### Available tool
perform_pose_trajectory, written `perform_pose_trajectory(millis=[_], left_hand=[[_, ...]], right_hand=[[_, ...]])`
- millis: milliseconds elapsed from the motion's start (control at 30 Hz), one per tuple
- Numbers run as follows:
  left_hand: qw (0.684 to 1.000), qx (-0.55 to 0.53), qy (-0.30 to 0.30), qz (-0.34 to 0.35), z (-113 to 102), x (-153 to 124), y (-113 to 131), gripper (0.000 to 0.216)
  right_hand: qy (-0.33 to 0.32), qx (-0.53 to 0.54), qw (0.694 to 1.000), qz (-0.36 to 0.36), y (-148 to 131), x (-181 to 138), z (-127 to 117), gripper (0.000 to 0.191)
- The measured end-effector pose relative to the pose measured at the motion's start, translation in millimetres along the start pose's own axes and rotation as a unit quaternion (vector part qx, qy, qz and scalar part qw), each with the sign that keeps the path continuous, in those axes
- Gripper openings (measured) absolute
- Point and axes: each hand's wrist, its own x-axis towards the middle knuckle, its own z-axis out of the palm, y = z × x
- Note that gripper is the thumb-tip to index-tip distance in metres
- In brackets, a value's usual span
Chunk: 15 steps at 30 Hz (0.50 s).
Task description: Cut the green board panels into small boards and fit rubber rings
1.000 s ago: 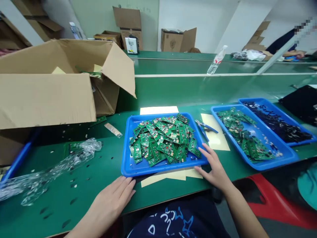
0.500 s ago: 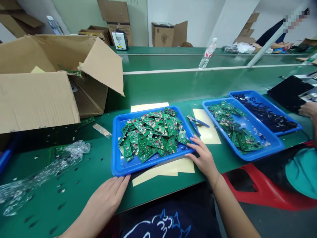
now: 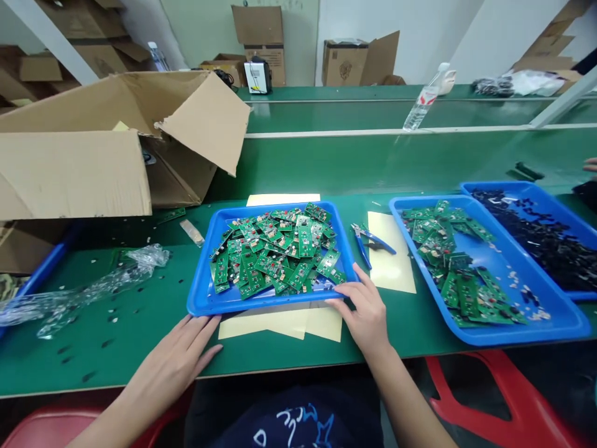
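A blue tray (image 3: 200, 302) heaped with several green circuit boards (image 3: 275, 252) sits on the green table right in front of me, on yellowish paper sheets (image 3: 284, 323). My left hand (image 3: 180, 354) lies flat and open at the tray's near left corner, fingertips touching it. My right hand (image 3: 366, 308) is open too, its fingers spread against the tray's near right corner.
A big open cardboard box (image 3: 93, 162) stands at the left, with crumpled clear plastic (image 3: 88, 289) in front of it. Blue-handled cutters (image 3: 368, 239) lie on a yellow sheet right of the tray. Two more blue trays (image 3: 550, 311) hold boards and dark parts. A water bottle (image 3: 422, 102) lies behind.
The tray has turned and slid a little leftward under both hands, which stayed at its near corners. My view has swung back to the left.
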Motion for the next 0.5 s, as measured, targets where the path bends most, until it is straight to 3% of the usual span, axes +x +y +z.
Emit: perform_pose_trajectory(millis=[233,400,500], left_hand=[[0.999,-0.019,0.03,-0.04,3.6,-18.5,21.9,0.06],[0.995,-0.085,0.049,-0.011,2.6,-51.1,26.8,0.044],[0.99,-0.13,0.057,-0.018,-0.1,-64.9,29.3,0.045]], right_hand=[[0.028,0.01,0.999,-0.013,0.1,3.2,0.3,0.008],[0.023,0.003,1.0,-0.017,3.1,-1.0,-0.4,0.009],[0.009,-0.007,1.0,-0.015,9.0,-6.2,-0.6,0.008]])
